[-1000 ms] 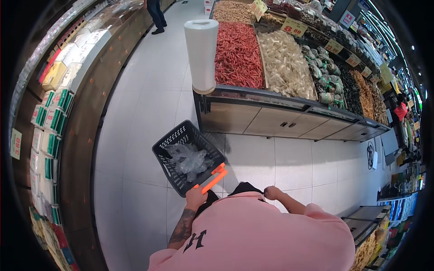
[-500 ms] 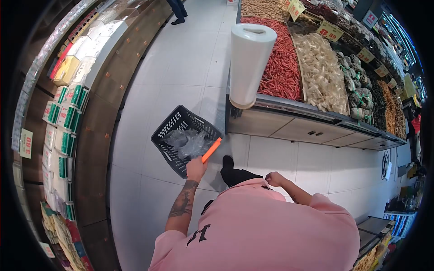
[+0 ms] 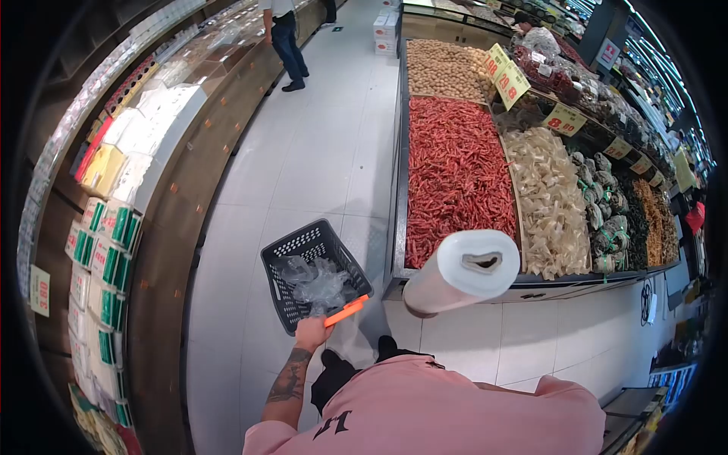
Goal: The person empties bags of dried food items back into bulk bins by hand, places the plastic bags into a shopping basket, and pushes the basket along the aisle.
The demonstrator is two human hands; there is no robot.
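My left hand (image 3: 312, 332) is closed around the orange handle (image 3: 346, 311) of a black plastic basket (image 3: 271, 262). Crumpled clear plastic bags (image 3: 315, 282) lie inside the basket, which hangs low over the tiled floor. My right hand is out of sight; only a bit of that forearm shows at the edge of the pink shirt (image 3: 440, 409). In front of me on the right, a roll of white plastic bags (image 3: 466, 269) stands at the corner of the display counter, beside the bin of dried red chillies (image 3: 459, 174).
A long shelf (image 3: 178, 182) with packaged goods runs along the left. Up the aisle (image 3: 318, 152) stands a person (image 3: 287, 45) in dark trousers. White boxes (image 3: 385, 34) are stacked farther on. Bins of nuts (image 3: 444, 68) and pale dried goods (image 3: 546, 197) with price signs (image 3: 565, 119) fill the counter.
The counter and bag roll are now nearer and lower in view. My right hand has gone out of view. My left hand still holds the basket handle. More of the person ahead shows.
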